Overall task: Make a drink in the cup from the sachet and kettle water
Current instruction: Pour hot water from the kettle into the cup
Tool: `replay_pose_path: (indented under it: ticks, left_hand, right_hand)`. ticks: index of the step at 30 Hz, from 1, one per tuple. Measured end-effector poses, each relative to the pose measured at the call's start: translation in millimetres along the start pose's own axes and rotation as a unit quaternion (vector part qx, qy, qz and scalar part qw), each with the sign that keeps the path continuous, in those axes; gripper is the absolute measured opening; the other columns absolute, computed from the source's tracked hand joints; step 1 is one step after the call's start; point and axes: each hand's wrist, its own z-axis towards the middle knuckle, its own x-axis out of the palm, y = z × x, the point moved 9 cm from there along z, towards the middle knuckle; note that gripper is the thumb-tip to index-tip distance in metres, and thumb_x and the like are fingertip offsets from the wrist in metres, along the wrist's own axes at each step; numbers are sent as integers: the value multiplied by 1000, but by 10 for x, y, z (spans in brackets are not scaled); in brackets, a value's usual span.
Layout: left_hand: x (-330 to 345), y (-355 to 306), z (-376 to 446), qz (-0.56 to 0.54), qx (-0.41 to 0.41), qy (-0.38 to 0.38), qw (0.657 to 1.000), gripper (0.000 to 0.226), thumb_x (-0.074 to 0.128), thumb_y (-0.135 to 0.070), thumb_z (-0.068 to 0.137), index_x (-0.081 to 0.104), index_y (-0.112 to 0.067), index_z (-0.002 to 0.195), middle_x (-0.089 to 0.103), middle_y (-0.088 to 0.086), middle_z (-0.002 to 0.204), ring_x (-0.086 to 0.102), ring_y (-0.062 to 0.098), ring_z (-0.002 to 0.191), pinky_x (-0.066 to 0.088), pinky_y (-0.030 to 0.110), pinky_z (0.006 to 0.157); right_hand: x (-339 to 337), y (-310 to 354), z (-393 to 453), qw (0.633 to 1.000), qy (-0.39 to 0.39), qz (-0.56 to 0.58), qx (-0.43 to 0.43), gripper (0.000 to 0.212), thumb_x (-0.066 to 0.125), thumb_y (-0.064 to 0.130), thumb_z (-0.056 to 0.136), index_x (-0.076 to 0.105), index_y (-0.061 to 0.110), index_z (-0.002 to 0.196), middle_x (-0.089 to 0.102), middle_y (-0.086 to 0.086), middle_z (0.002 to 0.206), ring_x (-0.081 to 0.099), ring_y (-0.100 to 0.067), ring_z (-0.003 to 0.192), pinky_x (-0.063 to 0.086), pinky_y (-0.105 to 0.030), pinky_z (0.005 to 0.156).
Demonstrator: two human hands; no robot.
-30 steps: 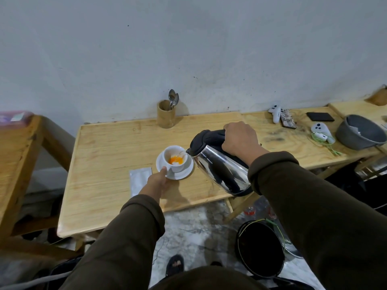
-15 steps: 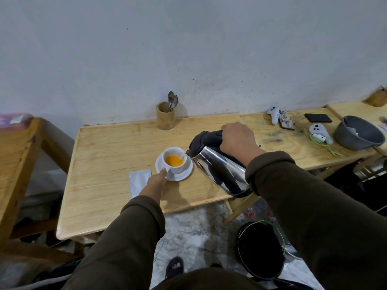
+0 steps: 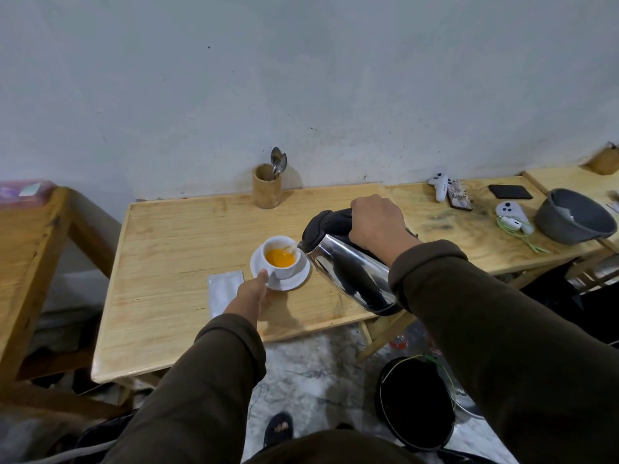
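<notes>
A white cup (image 3: 280, 268) stands on a white saucer (image 3: 298, 279) on the wooden table (image 3: 174, 262). Orange liquid fills part of the cup. My right hand (image 3: 376, 222) grips the black handle of a steel kettle (image 3: 348, 272), tilted with its spout over the cup's right rim; a thin stream of water runs in. My left hand (image 3: 251, 294) holds the saucer's near-left edge, thumb on the rim. A silver sachet (image 3: 221, 291) lies flat just left of the saucer, partly under my left hand.
A bamboo holder with spoons (image 3: 267, 189) stands at the back by the wall. To the right lie white controllers (image 3: 440, 185), a phone (image 3: 509, 191) and a grey bowl (image 3: 574, 221). A black bin (image 3: 417, 401) sits on the floor below.
The orange liquid in the cup has risen and spread as the kettle keeps pouring. Both hands hold their places.
</notes>
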Motion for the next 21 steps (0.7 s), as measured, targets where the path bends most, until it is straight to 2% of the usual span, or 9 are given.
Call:
replay_pose_path:
  ticks: [7,15,21]
  left_hand:
    - [-27,51,130,0,-1,-12,1000,80,49,-66,74,54,-9,129,64,12,124,59,30,115,40,47,108]
    - [15,-27,-144,-18,-15,-5,1000,65,51,-55,86,54,-6,129,64,13,124,60,28,113,44,42,104]
    - [-30,27,62,1,-8,-3,1000,77,49,-65,76,53,-10,129,63,11,124,58,29,115,39,48,109]
  right_hand:
    - [3,2,8,1000,-2,0,7,26,58,11,87,59,9,113,64,-12,103,62,-30,94,46,-33,66]
    - [19,-5,21,1000,1,0,13,27,58,11,87,59,9,114,64,-12,106,63,-30,96,45,-34,66]
    - [19,-5,25,1000,-3,-1,12,26,58,11,87,59,8,113,63,-12,105,62,-30,96,44,-33,65]
